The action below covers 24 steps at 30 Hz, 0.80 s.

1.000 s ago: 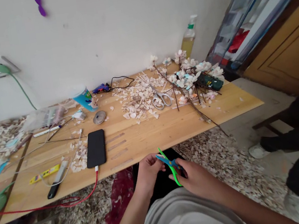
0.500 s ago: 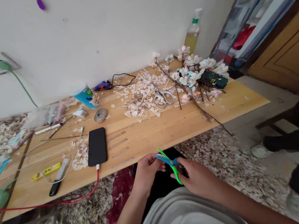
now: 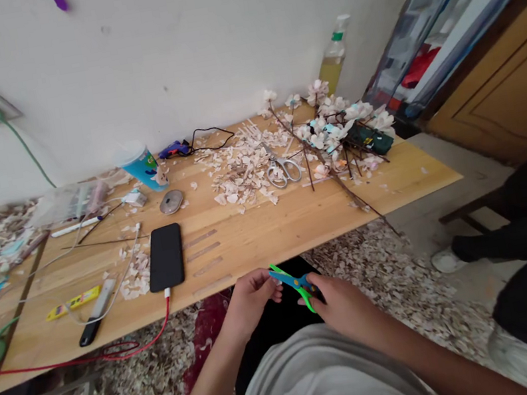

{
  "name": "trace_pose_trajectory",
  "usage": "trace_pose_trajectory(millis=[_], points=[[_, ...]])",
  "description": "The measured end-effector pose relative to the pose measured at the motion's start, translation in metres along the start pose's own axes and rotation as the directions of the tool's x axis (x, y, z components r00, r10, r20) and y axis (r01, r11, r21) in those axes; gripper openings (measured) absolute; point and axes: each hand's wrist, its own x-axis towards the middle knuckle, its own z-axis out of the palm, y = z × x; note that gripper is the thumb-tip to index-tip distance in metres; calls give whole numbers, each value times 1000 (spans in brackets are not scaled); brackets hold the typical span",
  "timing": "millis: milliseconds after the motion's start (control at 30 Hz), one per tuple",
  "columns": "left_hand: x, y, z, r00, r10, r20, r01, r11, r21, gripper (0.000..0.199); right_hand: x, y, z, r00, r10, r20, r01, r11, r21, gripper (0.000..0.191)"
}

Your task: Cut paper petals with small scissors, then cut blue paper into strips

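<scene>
A black phone (image 3: 165, 257) lies on the wooden table (image 3: 251, 243), with a red cable (image 3: 165, 321) plugged into its near end. To the phone's left are a black-handled knife (image 3: 97, 314) and a yellow strip-shaped item (image 3: 73, 303). Beyond the phone sit a round grey disc (image 3: 171, 202), a blue cup (image 3: 143, 169) and, farther back, a blue-purple tool (image 3: 174, 149) with a black cord. Well to the phone's right, near the wall, stands a bottle (image 3: 333, 63) of yellowish liquid.
</scene>
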Motion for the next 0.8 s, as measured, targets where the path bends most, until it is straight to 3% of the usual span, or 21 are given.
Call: trace_pose_trajectory(millis=[233,367,433,533,633,800], points=[[-3,1,-2,994,51,96,-63,989,131,25,-2,1,0,1000,-31,1,31,999,11,13],[-3,0,-4,998,54,38,-58,990,129,25,3,11,6,999,20,-35,-18,997,71,12],[-2,-3,-1,996,39,-77,-37,999,22,25,3,16,10,996,46,-75,-35,989,146,14],[-2,-9,8,980,-65,-190,1,948,-318,28,0,16,16,995,54,-85,-34,975,220,17],[-4,-15,16,968,-175,-180,42,819,-572,30,-6,11,21,997,47,-68,-31,972,232,22],[-8,-20,23,965,-216,-147,70,756,-650,26,-9,8,28,997,22,-78,-9,986,164,20]])
